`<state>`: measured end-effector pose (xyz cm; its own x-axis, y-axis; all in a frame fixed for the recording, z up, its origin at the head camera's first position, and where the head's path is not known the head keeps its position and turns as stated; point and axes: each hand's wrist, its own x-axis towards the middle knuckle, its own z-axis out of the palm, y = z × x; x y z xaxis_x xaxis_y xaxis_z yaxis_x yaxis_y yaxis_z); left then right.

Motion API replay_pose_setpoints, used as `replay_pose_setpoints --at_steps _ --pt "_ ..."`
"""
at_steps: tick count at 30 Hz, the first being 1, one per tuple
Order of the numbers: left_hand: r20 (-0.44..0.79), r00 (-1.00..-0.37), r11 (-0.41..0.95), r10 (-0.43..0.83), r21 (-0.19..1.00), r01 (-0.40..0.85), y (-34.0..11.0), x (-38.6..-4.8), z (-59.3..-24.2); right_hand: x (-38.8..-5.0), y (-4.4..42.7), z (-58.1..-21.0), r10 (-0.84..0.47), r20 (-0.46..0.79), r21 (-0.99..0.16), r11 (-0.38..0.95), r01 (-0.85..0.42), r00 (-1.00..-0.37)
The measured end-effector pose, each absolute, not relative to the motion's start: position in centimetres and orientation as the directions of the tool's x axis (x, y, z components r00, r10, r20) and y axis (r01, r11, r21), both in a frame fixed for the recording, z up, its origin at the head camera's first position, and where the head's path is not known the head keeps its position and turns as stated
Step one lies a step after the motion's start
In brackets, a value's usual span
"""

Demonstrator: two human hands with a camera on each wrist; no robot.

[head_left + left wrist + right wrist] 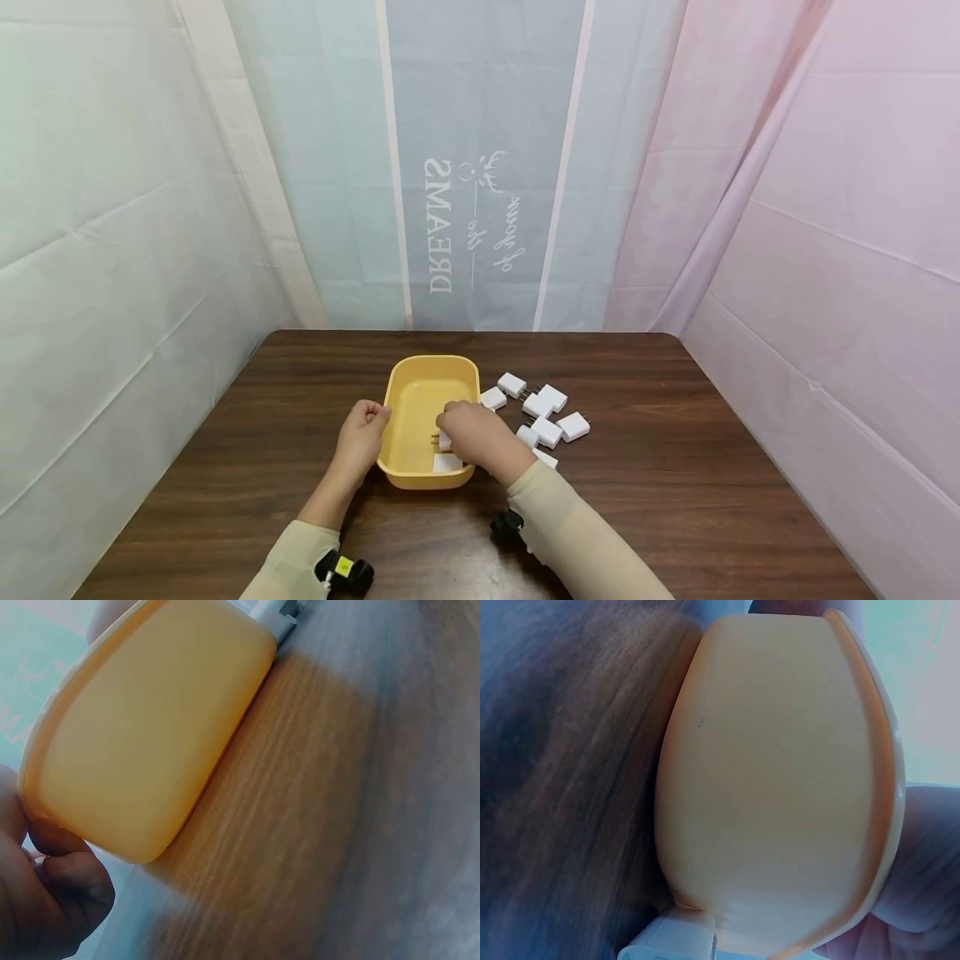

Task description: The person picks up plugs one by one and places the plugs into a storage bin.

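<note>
A yellow plastic bin (pixel 429 482) stands on the table. My left hand (pixel 362 437) pinches its left rim; in the left wrist view the curled fingers (pixel 79 881) are at the bin's edge. My right hand (pixel 480 437) reaches over the right rim and holds a white plug-in charger (pixel 445 441), its metal prongs pointing left, inside the bin. Another white charger (pixel 447 462) lies at the bin's near end. In the right wrist view the bin wall (pixel 772 772) hides the held charger and most of the fingers.
Several white chargers, one of them at the far right (pixel 574 427), lie loose on the dark wooden table (pixel 660 508) to the right of the bin. One charger (pixel 671 935) sits close against the bin's outer wall. Fabric curtains (pixel 480 100) hang behind and on both sides.
</note>
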<state>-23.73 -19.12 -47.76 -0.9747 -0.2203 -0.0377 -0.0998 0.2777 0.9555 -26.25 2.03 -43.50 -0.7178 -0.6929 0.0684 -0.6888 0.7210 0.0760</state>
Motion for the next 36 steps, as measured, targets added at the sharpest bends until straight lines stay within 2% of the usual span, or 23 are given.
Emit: replay_pose_setpoints --at_steps 15,36 --pt "-0.037 -0.975 0.281 -0.218 0.955 -0.100 -19.23 -23.47 -47.81 -26.26 1.84 -43.53 -0.707 0.057 0.087 0.707 -0.702 -0.705" --pt "-0.042 -0.976 0.270 -0.214 0.957 -0.100 -19.05 -23.57 -47.68 -26.04 1.97 -43.27 -0.695 0.047 0.083 0.719 -0.690 -0.718"
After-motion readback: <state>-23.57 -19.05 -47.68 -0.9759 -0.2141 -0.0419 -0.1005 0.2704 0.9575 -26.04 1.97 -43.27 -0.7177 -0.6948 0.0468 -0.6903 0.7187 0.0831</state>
